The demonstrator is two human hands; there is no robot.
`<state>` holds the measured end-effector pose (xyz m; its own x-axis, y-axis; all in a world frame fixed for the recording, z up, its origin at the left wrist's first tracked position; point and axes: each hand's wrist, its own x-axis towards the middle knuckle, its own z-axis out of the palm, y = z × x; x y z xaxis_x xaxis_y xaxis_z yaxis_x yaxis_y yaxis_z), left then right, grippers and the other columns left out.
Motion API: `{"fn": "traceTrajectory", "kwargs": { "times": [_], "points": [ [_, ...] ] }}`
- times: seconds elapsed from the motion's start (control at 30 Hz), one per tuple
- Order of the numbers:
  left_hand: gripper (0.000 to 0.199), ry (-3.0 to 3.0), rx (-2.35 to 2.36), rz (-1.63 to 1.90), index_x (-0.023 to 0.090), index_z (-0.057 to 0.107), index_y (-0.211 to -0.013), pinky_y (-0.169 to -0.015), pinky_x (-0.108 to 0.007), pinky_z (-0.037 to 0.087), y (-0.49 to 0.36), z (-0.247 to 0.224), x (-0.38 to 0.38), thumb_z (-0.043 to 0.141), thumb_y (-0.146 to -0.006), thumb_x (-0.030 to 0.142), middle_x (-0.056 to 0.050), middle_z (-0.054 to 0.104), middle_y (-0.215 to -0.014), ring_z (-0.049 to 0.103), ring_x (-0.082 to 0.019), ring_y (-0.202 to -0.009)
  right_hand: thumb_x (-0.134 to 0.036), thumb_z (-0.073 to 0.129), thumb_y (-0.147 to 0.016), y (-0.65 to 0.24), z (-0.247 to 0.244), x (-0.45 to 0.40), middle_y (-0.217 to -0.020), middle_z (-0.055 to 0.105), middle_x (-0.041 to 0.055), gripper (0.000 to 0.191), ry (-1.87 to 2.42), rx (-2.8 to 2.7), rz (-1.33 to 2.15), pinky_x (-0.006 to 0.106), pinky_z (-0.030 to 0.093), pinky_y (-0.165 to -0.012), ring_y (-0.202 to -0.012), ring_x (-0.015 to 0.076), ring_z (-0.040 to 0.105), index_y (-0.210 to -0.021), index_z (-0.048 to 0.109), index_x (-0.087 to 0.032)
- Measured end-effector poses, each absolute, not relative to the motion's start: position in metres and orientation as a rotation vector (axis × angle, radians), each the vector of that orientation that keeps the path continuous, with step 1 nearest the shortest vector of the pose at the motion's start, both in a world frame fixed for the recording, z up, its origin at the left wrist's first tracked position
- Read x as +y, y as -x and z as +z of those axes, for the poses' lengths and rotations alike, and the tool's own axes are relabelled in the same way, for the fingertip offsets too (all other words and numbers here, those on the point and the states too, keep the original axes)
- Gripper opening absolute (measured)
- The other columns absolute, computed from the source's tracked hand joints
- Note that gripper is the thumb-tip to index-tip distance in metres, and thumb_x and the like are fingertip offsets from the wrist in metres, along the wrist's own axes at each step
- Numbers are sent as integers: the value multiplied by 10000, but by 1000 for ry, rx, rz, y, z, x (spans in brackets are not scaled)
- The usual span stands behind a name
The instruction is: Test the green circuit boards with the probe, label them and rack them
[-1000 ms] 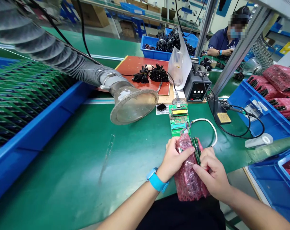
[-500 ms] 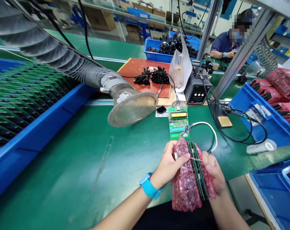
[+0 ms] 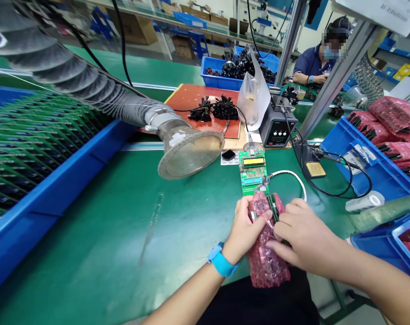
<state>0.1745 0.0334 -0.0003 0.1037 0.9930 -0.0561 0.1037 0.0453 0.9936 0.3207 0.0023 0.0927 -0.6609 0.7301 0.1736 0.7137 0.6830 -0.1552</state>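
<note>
A bundle of green circuit boards wrapped in pink bubble wrap stands upright at the table's near edge, above a dark lap. My left hand is closed around its left side, thumb across the front. Curled over the right side and front is my right hand, its thumb and index finger pressed against the wrap. Between the hands, green board edges show at the top. Just beyond the bundle lies a green test board with a small display and a white cable.
A blue bin of circuit boards fills the left. Overhead hangs a fume duct hood. A soldering station and iron stand are behind. At right, a blue bin carries pink-wrapped bundles. A co-worker sits beyond.
My right hand has moved from the bundle's right side up and over its front. A thin clear strip that was stretched between my hands is no longer plainly visible. The bundle has turned slightly.
</note>
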Motion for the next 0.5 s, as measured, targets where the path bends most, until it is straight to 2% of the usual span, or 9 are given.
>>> {"fn": "traceTrajectory", "kwargs": {
  "times": [0.07,0.1,0.23,0.3,0.5],
  "points": [
    [336,-1310,1230,1053,228,532,-1015,-919,-417,399,-176,0,33,682,-738,345,-38,558,-985,534,-259,-995,-447,690,-797,-314,81,-1,-610,545,16,382,1217,-2510,171,367,329,-711,-689,188,457,-582,509,-189],
    [347,-1316,1236,1059,231,537,-1020,-924,-422,393,-177,0,34,690,-728,342,-37,555,-986,529,-263,-999,-452,685,-800,-310,74,-4,-594,520,9,420,1242,-2404,198,362,331,-699,-683,183,442,-551,469,-192],
    [361,-1327,1232,1068,239,570,-1028,-929,-418,389,-177,1,34,703,-710,345,-37,558,-976,525,-266,-996,-221,532,-896,-301,52,-9,-527,374,-25,467,1214,-2024,422,329,341,-637,-619,154,381,-509,271,-200],
    [344,-1323,1212,1069,236,576,-1024,-923,-403,397,-176,2,33,691,-723,357,-37,559,-975,529,-259,-990,-189,485,-902,-301,47,-10,-521,309,-38,466,1127,-1888,601,325,346,-612,-593,150,359,-532,203,-210],
    [393,-1244,1130,1067,225,570,-1032,-956,-405,391,-170,1,32,688,-726,441,-47,575,-1009,538,-264,-1021,-383,548,-872,-314,37,-6,-512,230,-36,540,968,-1428,981,363,360,-596,-593,183,335,-541,154,-219]
  ]
}}
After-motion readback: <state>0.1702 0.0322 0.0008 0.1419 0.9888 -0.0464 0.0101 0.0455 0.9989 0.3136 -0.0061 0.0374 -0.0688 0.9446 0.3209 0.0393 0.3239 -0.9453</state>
